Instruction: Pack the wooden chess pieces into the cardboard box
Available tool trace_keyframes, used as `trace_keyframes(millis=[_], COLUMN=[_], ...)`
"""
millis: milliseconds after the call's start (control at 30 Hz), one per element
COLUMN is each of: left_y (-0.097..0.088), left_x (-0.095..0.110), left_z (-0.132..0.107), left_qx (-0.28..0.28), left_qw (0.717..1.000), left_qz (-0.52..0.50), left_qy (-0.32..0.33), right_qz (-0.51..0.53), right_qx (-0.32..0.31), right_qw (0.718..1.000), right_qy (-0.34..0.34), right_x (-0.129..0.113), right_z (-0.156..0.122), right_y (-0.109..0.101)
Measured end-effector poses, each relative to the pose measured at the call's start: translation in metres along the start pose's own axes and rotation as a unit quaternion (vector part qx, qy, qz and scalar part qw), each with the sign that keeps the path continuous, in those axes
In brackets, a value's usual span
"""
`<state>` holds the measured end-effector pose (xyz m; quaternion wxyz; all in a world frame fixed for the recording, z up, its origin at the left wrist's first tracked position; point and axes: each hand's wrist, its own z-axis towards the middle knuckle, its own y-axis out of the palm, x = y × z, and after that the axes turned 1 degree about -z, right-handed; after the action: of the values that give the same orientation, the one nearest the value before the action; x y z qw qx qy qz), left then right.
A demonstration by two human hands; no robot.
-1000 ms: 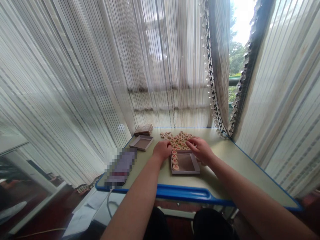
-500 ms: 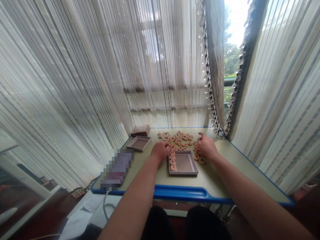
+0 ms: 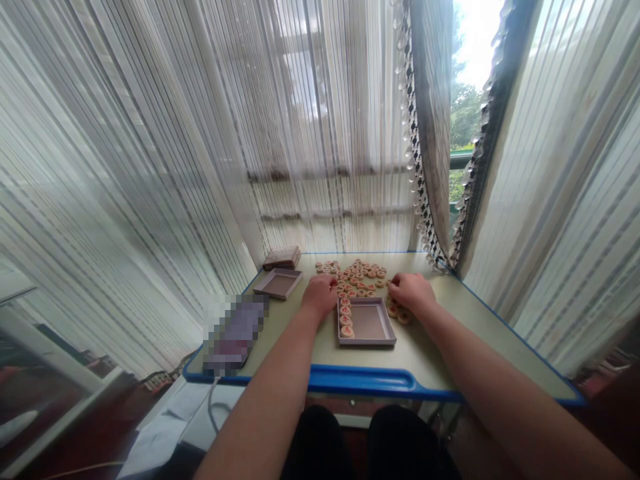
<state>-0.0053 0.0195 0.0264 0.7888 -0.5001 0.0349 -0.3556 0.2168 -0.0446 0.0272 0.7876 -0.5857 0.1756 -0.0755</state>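
Head view: four round pieces (image 3: 345, 320) line the left side of the near box (image 3: 370, 323); many loose pieces (image 3: 361, 285) lie outside, far and right. Left hand (image 3: 320, 293) curled, right hand (image 3: 414, 292) bent; whether either grips one, I cannot tell.

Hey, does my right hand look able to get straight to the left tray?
Probably not straight: your left hand sits between your right hand and the left tray, and loose pieces lie along the way.
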Motion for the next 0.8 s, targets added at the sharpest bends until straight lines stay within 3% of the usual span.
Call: trace_keyframes(millis=[167, 333, 567, 700, 800], left_y=[0.002, 0.001, 0.002, 0.008, 0.014], left_x=[-0.001, -0.002, -0.006, -0.016, -0.025], left_z=[0.000, 0.000, 0.001, 0.004, 0.008], left_qx=[-0.011, -0.007, -0.055, -0.027, -0.003], left_qw=[1.000, 1.000, 0.996, 0.988, 0.978], left_qz=[-0.014, 0.005, -0.009, -0.082, -0.123], left_qy=[0.011, -0.008, -0.074, -0.125, -0.170], right_qz=[0.006, 0.006, 0.068, 0.080, 0.098], right_qx=[-0.043, -0.039, -0.003, -0.013, -0.024], right_qw=[0.995, 0.989, 0.989, 0.993, 0.990], right_qy=[-0.087, -0.142, -0.134, -0.085, -0.094], right_x=[-0.001, -0.001, -0.002, 0.001, 0.000], right_z=[0.000, 0.001, 0.004, 0.008, 0.009], right_y=[0.003, 0.008, 0.009, 0.014, 0.016])
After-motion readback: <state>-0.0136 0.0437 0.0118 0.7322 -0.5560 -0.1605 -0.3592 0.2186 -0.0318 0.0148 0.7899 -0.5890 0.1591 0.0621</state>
